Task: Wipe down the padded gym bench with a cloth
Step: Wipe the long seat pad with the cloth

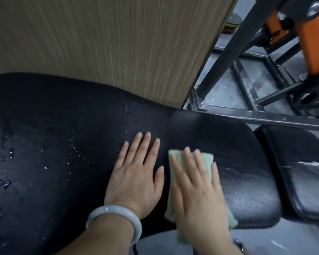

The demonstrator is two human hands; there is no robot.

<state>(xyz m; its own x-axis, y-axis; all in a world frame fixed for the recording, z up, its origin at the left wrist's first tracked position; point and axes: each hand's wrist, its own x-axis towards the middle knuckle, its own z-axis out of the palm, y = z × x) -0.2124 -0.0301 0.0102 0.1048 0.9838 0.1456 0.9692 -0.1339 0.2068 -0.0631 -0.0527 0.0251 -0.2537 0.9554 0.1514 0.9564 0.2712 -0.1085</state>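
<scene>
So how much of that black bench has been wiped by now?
Roughly half, at a guess. The bench looks streaky but free of drops around the right hand, which presses a green cloth flat on the pad. The left hand rests flat beside it. Water drops still dot the pad's left part, so that remains. The smaller pad on the right shows pale smears, possibly unwiped.

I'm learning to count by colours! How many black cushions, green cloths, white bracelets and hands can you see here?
Black pads: 2, the big bench pad and a smaller pad
Green cloth: 1
White bangle: 1
Hands: 2, the left hand flat on the big pad, the right hand pressing the cloth
Total: 6
</scene>
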